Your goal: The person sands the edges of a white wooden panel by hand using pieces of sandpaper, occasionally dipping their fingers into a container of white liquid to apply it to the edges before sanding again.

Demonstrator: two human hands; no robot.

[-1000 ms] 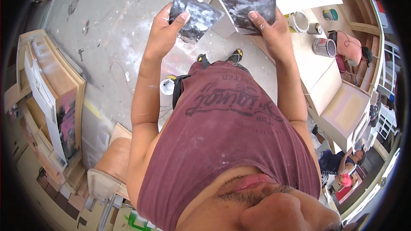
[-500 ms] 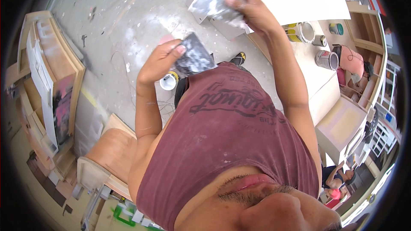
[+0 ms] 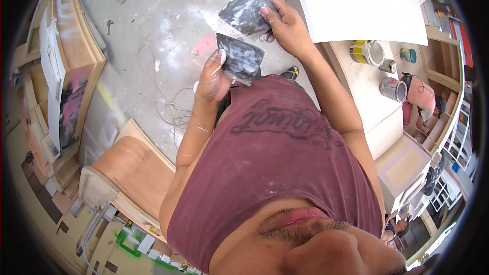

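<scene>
My left hand (image 3: 211, 79) is closed on a black flat putty spreader (image 3: 240, 61), roughly square and smeared with white paste. Farther out and to the right, my right hand (image 3: 290, 29) pinches a second putty spreader (image 3: 246, 11), also dark and streaked with white. The two blades are close together, the right one just beyond the left, over the floor in front of my shirt. White smudges mark the fingers of both hands.
A large white panel (image 3: 356, 7) lies at the far right. Beside it are a yellow-labelled can (image 3: 359, 52), a grey can (image 3: 391, 89) and a small green-lidded can (image 3: 407, 55). Wooden furniture (image 3: 76, 71) stands left; a cable (image 3: 175, 114) trails on the floor. Another person (image 3: 421, 94) bends at right.
My right hand has come nearer, bringing its spreader close to the other one. My left hand has shifted right, and the white can beside it is now mostly covered. The whole view has turned slightly.
</scene>
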